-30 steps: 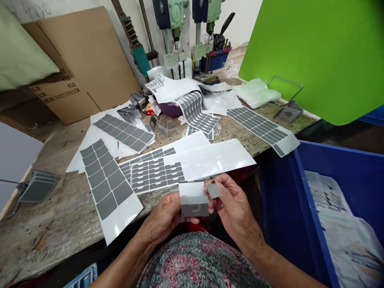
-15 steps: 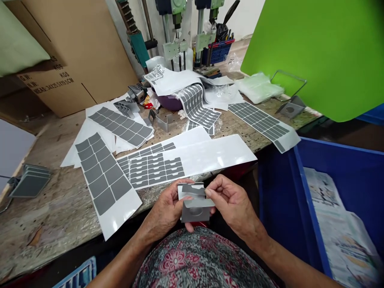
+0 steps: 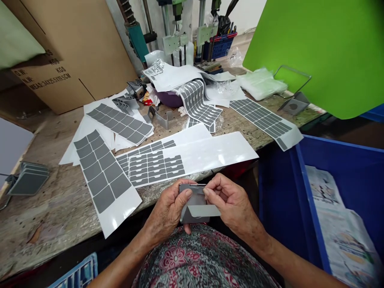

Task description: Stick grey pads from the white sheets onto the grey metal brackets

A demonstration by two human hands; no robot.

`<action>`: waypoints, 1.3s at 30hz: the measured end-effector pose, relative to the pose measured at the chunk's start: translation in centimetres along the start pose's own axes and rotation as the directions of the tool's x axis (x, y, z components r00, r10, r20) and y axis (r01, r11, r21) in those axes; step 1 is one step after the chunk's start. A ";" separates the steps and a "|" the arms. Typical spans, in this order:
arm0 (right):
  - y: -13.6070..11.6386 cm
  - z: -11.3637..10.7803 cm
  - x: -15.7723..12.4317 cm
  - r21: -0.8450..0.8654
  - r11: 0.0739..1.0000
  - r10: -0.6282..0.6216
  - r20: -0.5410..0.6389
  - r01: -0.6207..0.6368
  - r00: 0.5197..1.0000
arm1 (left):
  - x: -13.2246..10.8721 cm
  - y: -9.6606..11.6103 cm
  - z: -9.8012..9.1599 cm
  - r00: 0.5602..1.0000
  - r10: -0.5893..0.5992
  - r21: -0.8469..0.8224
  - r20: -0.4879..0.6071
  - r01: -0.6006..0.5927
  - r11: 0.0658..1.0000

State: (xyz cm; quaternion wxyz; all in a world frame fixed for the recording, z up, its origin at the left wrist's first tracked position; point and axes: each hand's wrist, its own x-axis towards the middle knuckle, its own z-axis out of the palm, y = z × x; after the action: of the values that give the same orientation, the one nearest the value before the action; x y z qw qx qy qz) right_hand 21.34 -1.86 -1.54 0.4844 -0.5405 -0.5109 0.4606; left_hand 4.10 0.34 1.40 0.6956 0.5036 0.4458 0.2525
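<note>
Grey bracket (image 3: 196, 199), lower centre: left hand (image 3: 168, 207) grasps it, covering its left side; right hand (image 3: 234, 203) pinched closed, on what cannot be told. Machines (image 3: 171, 43), upper centre, cut off.

Most of the fingers of the left hand (image 3: 166, 208) are hidden behind the grey bent piece (image 3: 196, 199), whose far right corner the right hand (image 3: 232, 202) covers. Sheets hide much of the purple bowl (image 3: 169, 100); the top edge cuts off the drill presses (image 3: 172, 44), the right edge the blue bin (image 3: 282, 204), where print on the bags (image 3: 345, 236) blurs.
</note>
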 end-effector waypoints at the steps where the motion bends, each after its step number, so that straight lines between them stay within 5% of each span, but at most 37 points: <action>1: 0.0 0.0 0.0 -0.003 1.000 0.002 0.002 -0.002 1.000 | 0.0 0.0 0.0 1.000 0.002 0.005 0.001 -0.002 1.000; 39: 0.1 0.9 0.0 -0.012 1.000 0.006 0.027 -0.006 1.000 | -0.5 0.2 -0.4 0.997 -0.006 0.091 -0.080 0.014 0.996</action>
State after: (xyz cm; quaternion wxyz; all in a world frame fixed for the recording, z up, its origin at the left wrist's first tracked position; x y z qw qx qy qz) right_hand 20.48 -1.78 -1.68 0.4726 -0.5387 -0.5186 0.4663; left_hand 3.52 0.25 1.72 0.6547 0.5224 0.4867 0.2481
